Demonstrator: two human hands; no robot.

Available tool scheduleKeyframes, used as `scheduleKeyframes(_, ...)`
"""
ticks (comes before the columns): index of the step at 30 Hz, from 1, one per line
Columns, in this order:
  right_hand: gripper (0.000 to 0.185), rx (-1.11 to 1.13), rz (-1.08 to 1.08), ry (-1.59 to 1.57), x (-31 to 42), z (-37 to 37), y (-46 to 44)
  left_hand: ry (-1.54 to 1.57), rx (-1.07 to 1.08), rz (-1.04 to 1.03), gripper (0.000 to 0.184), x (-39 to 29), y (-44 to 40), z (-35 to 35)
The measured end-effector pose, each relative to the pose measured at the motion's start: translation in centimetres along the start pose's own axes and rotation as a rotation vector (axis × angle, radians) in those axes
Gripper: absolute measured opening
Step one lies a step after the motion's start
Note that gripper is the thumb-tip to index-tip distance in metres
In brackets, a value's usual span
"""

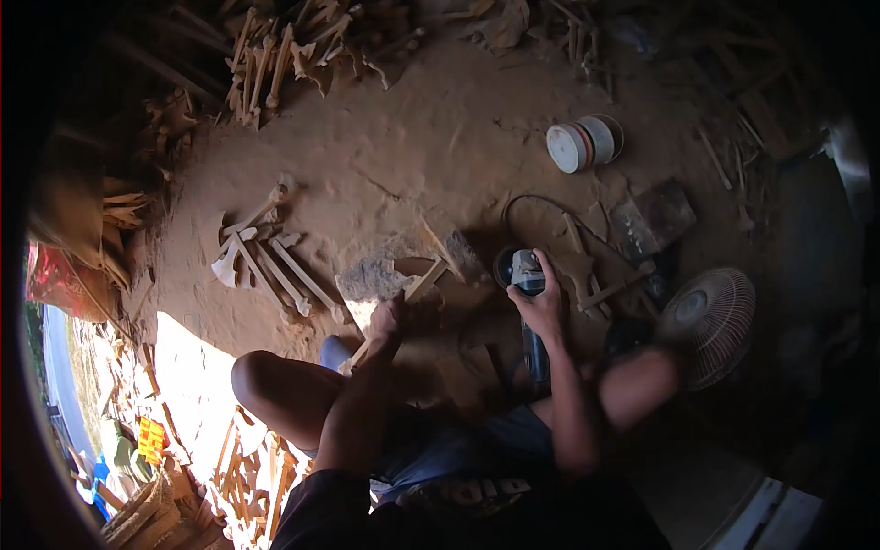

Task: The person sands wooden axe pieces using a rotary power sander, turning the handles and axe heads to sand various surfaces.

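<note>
My left hand (387,317) is closed around a long pale bone (425,280), which slants across a rough block (365,277) in front of my lap. My right hand (543,304) grips an angle grinder (527,263) by its head end. The grinder's dark body (535,356) hangs down toward my lap, and its round disc side faces the bone, apart from it. Shadow hides some of my fingers on both hands.
Several loose bones (275,261) lie on the dirt floor to the left, with a larger bone heap (266,64) behind. A white bucket (570,148) lies tipped at the back right. A round fan (708,325) stands by my right knee. A cable (550,200) curves behind the grinder.
</note>
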State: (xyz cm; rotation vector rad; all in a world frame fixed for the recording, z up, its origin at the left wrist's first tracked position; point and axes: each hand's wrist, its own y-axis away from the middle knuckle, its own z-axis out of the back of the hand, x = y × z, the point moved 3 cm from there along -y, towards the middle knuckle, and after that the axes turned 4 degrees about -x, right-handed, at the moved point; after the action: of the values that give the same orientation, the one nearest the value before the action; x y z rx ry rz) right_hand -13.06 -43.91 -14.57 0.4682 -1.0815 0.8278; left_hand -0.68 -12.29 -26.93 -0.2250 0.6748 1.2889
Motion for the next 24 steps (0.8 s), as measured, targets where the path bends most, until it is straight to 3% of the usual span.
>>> scheduleKeyframes(3, 0.088, 0.046, -0.032, -0.029, -1.1, -1.3, 0.9, -0.122, 0.026, -0.033, 0.044, -0.9, 1.4, -0.9)
scheduleKeyframes(4, 0.088, 0.051, -0.048, -0.018, -1.0, -1.5, 1.0, -0.117, -0.053, -0.116, 0.04, -0.8, 1.5, -1.0)
scheduleKeyframes(8, 0.086, 0.033, -0.094, 0.008, 0.3, -0.4, 0.3, -0.003, 0.042, -0.112, 0.03, 0.3, 0.0, -0.8)
scheduleKeyframes(11, 0.083, -0.024, -0.067, -0.061, 1.4, 0.7, -0.4, 0.023, 0.067, -0.142, 0.037, 0.5, 0.5, -0.4)
scheduleKeyframes(14, 0.081, -0.031, -0.058, 0.06, 2.1, 1.7, -0.5, 0.199, 0.049, 0.015, 0.04, -1.1, 1.0, 2.6)
scheduleKeyframes(17, 0.082, -0.014, -0.08, 0.059, 1.9, 1.2, -0.7, 0.196, -0.118, 0.055, 0.038, 0.1, -0.3, 2.5)
scheduleKeyframes(24, 0.084, 0.091, -0.101, 0.073, 2.8, -0.8, -0.3, -0.032, -0.139, 0.11, 0.029, -1.1, 0.7, 2.3)
